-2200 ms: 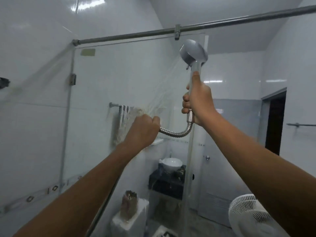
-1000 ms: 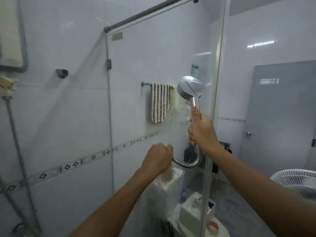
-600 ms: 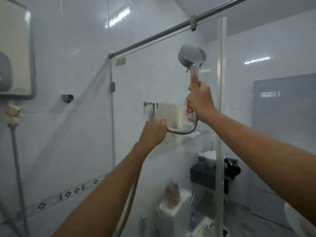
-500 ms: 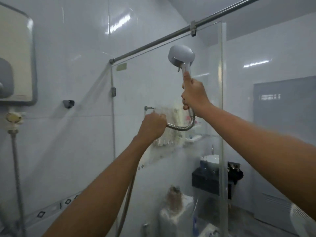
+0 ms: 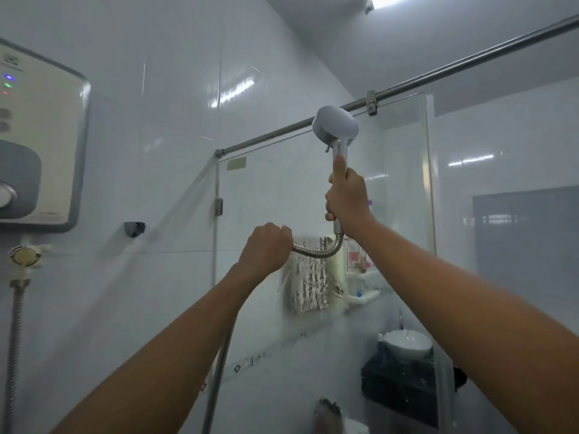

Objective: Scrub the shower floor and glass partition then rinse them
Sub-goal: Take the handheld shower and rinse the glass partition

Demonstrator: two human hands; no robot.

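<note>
My right hand point(image 5: 347, 198) grips the handle of a chrome shower head point(image 5: 335, 127), held high with its face turned toward the upper part of the glass partition point(image 5: 269, 195). My left hand point(image 5: 266, 249) is closed around the metal shower hose point(image 5: 319, 250) just below and left of the right hand. The hose loops between both hands, then drops down under my left forearm. The glass is wet and streaked, and things behind it look blurred. The shower floor is out of view.
A steel rail point(image 5: 407, 86) runs along the top of the glass. A water heater point(image 5: 37, 145) hangs on the left tiled wall, with a wall bracket point(image 5: 134, 228) beside it. Behind the glass are a striped towel point(image 5: 308, 283), a shelf with bottles point(image 5: 360, 277) and a white basin point(image 5: 407, 343).
My view has tilted up and left. The shower head has stayed raised at the top of the glass, drifting slightly left. Both hands keep their grip.
</note>
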